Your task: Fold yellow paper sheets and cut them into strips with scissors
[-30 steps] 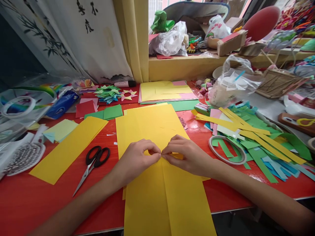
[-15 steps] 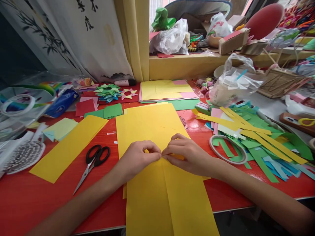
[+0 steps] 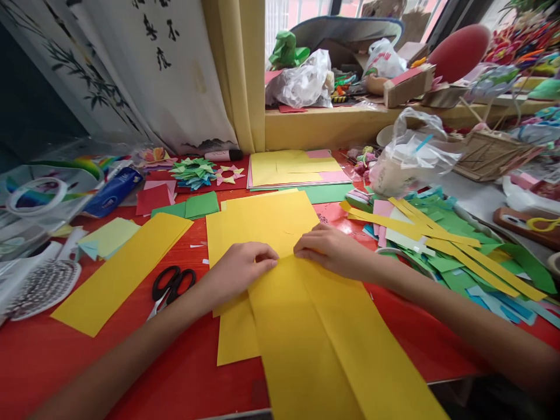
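Note:
A long yellow paper sheet (image 3: 297,326) with a lengthwise crease or fold line runs toward me, past the table's front edge. My left hand (image 3: 242,271) pinches its far edge at the left corner, thumb against fingertips. At the right corner of that same edge, my right hand (image 3: 332,251) is closed on the paper, fingers curled. Beneath it lie other yellow sheets (image 3: 254,216), flat on the red table. Black-handled scissors (image 3: 172,286) rest left of my left hand, their blades partly hidden by my forearm.
Folded yellow strips (image 3: 122,274) lie on the left of the red table (image 3: 175,373). Coloured paper strips (image 3: 455,245) and a tape roll (image 3: 394,252), mostly hidden by my right arm, are on the right. A paper stack (image 3: 293,166) and a bagged cup (image 3: 402,163) stand farther back.
My hands have moved apart along the sheet's far edge, from fingertips meeting in the middle to one at each corner. The sheet's near end has swung right.

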Tool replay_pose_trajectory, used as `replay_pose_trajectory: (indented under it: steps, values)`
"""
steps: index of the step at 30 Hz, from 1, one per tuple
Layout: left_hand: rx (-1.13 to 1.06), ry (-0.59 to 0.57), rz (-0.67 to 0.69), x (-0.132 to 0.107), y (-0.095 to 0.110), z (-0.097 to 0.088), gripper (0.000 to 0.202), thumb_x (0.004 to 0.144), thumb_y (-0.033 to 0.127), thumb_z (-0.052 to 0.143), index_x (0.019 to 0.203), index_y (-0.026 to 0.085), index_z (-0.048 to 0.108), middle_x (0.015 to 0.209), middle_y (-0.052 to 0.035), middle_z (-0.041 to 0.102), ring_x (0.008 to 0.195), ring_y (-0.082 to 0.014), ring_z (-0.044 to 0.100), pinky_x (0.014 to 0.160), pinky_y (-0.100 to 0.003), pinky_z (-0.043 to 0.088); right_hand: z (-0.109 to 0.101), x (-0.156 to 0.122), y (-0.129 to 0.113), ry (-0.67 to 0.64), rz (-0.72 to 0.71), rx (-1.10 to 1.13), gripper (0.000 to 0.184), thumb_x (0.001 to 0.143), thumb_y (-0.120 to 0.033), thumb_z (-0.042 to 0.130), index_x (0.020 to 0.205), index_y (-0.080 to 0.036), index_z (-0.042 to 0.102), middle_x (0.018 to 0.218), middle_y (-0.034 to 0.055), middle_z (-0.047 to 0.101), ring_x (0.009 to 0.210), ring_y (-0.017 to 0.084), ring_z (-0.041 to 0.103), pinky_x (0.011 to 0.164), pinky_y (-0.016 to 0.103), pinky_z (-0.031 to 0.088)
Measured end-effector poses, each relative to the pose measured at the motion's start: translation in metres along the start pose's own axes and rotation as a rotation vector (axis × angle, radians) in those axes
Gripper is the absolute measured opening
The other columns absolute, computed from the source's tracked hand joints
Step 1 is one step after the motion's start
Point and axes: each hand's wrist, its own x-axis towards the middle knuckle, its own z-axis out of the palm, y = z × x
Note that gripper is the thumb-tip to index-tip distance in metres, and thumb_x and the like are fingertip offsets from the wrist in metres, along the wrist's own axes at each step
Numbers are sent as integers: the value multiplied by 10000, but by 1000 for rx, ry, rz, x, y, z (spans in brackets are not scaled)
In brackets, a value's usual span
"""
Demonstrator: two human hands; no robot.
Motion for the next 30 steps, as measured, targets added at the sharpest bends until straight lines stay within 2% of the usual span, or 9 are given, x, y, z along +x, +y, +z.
replay_pose_trajectory:
  steps: [3,6,9,12,15,18,22,30]
  values:
    - [22,35,-1,17,-11,-6,210,774,311,441,822,216,622,880,16,652,828,-167,568,709,-253,397,2,12,16,91,46,-137,208,877,-194,391,892,-156,595,905,61,629,832,180,554,794,338,376]
    - [78,146,-15,28,-23,-10,232,784,342,435,860,207,606,822,9,635,772,-157,560,668,-248,385,10,12,17,188,80,-199,325,880,-246,398,1163,-109,480,1201,125,504,1109,217,440,919,363,349]
    - [129,197,-49,31,-32,-11,240,786,360,435,901,210,583,714,20,589,673,-143,538,590,-241,360,21,3,13,103,48,-181,449,902,-321,340,1300,-114,344,1341,105,376,1227,207,325,1013,371,277]
    - [163,213,-74,31,-37,-11,222,784,356,442,889,208,570,700,18,576,667,-145,533,583,-243,350,30,-1,14,36,67,-160,468,918,-357,261,1321,-127,324,1360,82,356,1253,201,291,1041,387,242]
    - [181,207,-68,31,-37,-11,192,792,335,431,835,206,567,765,2,601,730,-156,544,627,-253,358,35,1,17,42,113,-136,454,928,-345,208,1312,-148,347,1353,65,371,1250,194,303,1032,396,258]
    - [176,202,-45,30,-37,-11,180,798,323,426,798,203,559,822,-5,615,774,-158,548,656,-254,368,37,6,18,44,136,-140,461,926,-347,198,1316,-148,345,1369,66,345,1265,212,276,1028,417,253]
    - [194,196,-55,30,-38,-11,174,796,329,430,782,206,552,806,0,623,747,-158,554,632,-251,371,39,8,18,29,141,-175,448,925,-318,182,1330,-186,323,1394,50,299,1279,222,245,1025,443,236]
    - [239,209,-25,28,-37,-7,152,800,303,422,769,204,534,809,-5,615,761,-166,551,649,-262,369,40,8,16,52,162,-199,440,913,-261,190,1318,-181,342,1383,46,319,1271,208,270,1024,434,242]
